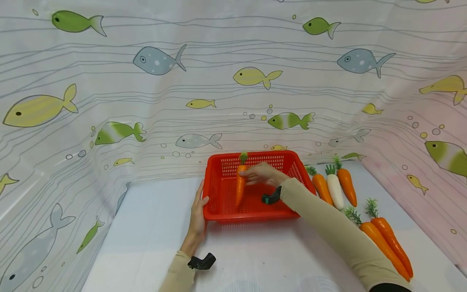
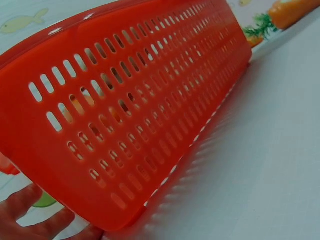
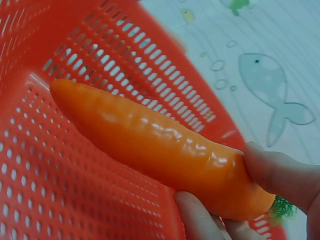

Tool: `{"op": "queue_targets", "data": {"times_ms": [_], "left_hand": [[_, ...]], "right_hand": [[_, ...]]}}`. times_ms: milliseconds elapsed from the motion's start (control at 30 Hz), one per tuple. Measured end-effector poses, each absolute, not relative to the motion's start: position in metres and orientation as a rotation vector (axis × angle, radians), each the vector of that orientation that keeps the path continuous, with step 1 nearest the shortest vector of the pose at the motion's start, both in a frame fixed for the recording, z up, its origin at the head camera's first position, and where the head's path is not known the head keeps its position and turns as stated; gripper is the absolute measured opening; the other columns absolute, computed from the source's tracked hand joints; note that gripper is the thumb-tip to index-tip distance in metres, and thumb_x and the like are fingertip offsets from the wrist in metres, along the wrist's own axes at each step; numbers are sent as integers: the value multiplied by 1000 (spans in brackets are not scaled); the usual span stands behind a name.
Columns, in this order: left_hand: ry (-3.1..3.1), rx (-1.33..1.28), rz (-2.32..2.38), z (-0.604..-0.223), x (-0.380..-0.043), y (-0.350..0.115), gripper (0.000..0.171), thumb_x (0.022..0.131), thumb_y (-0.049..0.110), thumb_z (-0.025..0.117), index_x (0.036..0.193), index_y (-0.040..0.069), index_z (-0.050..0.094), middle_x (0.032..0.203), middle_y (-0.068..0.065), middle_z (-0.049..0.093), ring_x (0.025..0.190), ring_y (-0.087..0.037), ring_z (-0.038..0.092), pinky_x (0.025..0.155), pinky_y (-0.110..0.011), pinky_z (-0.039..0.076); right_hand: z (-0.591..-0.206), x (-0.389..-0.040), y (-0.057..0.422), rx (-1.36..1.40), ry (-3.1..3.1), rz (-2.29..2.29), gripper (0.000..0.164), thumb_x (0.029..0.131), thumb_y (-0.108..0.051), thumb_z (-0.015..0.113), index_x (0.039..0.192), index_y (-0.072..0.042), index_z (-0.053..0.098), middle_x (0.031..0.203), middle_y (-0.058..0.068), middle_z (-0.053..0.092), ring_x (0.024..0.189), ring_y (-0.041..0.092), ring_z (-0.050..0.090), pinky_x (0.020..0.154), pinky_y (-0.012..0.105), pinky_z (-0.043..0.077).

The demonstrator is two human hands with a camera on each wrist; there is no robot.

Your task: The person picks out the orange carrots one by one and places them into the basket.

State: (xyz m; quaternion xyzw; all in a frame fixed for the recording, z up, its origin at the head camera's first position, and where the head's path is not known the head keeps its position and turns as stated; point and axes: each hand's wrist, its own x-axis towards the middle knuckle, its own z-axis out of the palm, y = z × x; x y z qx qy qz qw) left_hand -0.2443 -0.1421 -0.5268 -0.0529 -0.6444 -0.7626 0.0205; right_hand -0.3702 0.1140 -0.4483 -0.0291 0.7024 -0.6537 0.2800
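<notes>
A red plastic basket (image 1: 251,215) with slotted walls stands on the white table. Inside its rim, my right hand (image 1: 263,173) pinches an orange carrot (image 1: 240,187) near its leafy top, with the tip pointing down. In the right wrist view the thumb and fingers grip the thick end of the carrot (image 3: 155,145), above the basket floor. My left hand (image 1: 198,211) holds the basket's left side, thumb at the rim. The left wrist view shows its fingers (image 2: 50,222) against the outer wall of the basket (image 2: 150,100).
Right of the basket lie two carrots (image 1: 347,186) (image 1: 322,189) with a white radish (image 1: 334,190) between them. Two more carrots (image 1: 383,247) (image 1: 395,243) lie nearer, by the right forearm. A fish-patterned curtain (image 1: 219,89) surrounds the back and sides of the table (image 1: 146,227).
</notes>
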Motion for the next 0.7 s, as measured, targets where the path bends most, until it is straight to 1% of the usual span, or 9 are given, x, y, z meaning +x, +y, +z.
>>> {"op": "queue_targets", "data": {"times_ms": [133,233,367,500,567,633,700], "left_hand": [[-2007,-170,-2372,-526,-244,-143,65,109,21,32,170,40,18,175,9,22,158,-37,28,126,-62,32],[-2005,-174,-2374,-526,-244,-143,64,109,21,33,169,42,20,175,11,23,159,-35,28,127,-61,30],[-1984,-201,-2383,-528,-245,-144,65,110,20,32,170,38,19,176,11,20,162,-32,24,130,-60,24],[-1977,-211,-2397,-528,-245,-144,65,110,18,31,171,37,18,177,11,18,162,-30,22,131,-59,20],[-1979,-204,-2396,-528,-245,-144,65,109,19,32,170,39,19,176,11,19,162,-29,23,131,-59,21],[-1983,-209,-2389,-529,-245,-145,65,109,19,32,170,40,20,177,11,18,162,-29,22,131,-60,21],[-1993,-212,-2375,-529,-244,-145,65,109,19,32,170,39,20,177,11,16,162,-28,21,131,-60,21]], "right_hand": [[-456,-371,101,-80,1872,-1711,33,99,-14,76,126,5,72,121,14,77,114,30,76,99,43,62],[-460,-372,91,-78,1852,-1689,32,98,-13,77,124,5,74,121,15,77,114,30,76,98,44,62],[-464,-373,79,-77,1842,-1682,31,96,-11,79,121,7,75,120,16,78,114,29,76,97,43,63],[-468,-374,69,-58,1864,-1644,33,95,-14,81,122,4,76,119,15,79,113,28,77,98,43,63],[-469,-374,64,-54,1880,-1612,34,95,-16,81,122,3,76,118,14,79,112,27,77,100,43,62],[-470,-375,61,-55,1886,-1591,34,94,-17,82,121,4,76,118,14,79,111,27,78,104,44,59],[-472,-376,59,-62,1904,-1564,33,93,-17,83,117,4,77,116,13,78,109,25,78,107,45,57]]}}
